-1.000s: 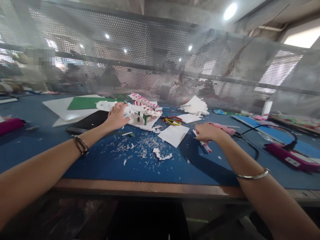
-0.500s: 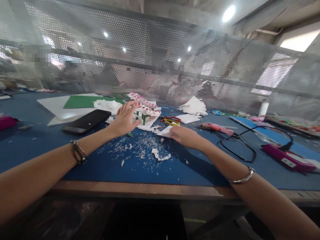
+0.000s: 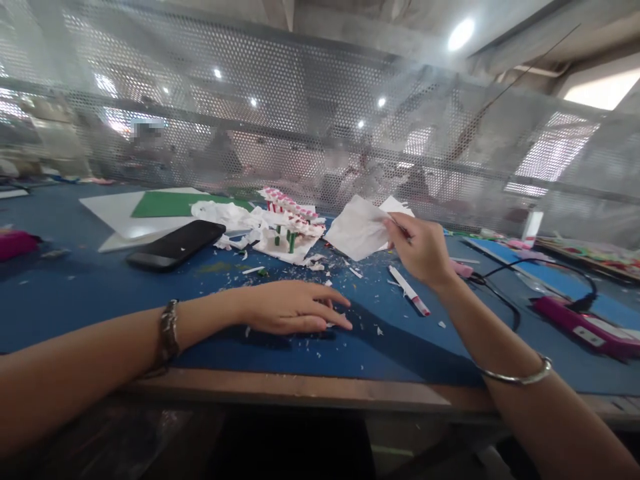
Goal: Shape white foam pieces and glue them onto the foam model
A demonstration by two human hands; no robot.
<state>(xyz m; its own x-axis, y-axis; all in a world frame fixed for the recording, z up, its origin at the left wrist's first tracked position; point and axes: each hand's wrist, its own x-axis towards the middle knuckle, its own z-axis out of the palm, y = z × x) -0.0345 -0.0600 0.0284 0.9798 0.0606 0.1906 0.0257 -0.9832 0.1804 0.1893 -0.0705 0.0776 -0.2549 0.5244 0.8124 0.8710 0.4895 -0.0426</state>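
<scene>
In the head view, my right hand point(image 3: 420, 250) pinches the right edge of a thin white sheet of paper point(image 3: 356, 230), raised off the table and tilted. My left hand point(image 3: 295, 307) lies low over the blue mat, palm down, fingers stretched out to the right over small white scraps point(image 3: 329, 283). Between and beyond my hands stands a small paper model point(image 3: 293, 217) with a pink-dotted white top and green posts, on a white base. A white pen with a red end point(image 3: 409, 291) lies below my right hand.
Left of the model are crumpled white paper point(image 3: 223, 213), a black phone point(image 3: 177, 247) and a green sheet point(image 3: 173, 204). On the right, a pink tool point(image 3: 461, 269) with a black cord lies near a purple power strip point(image 3: 587, 327). A perforated metal screen point(image 3: 310, 87) stands behind.
My left hand has come away from beside the model, down and right over the scraps. My right hand has lifted the paper up and right; the red and yellow handles are now hidden.
</scene>
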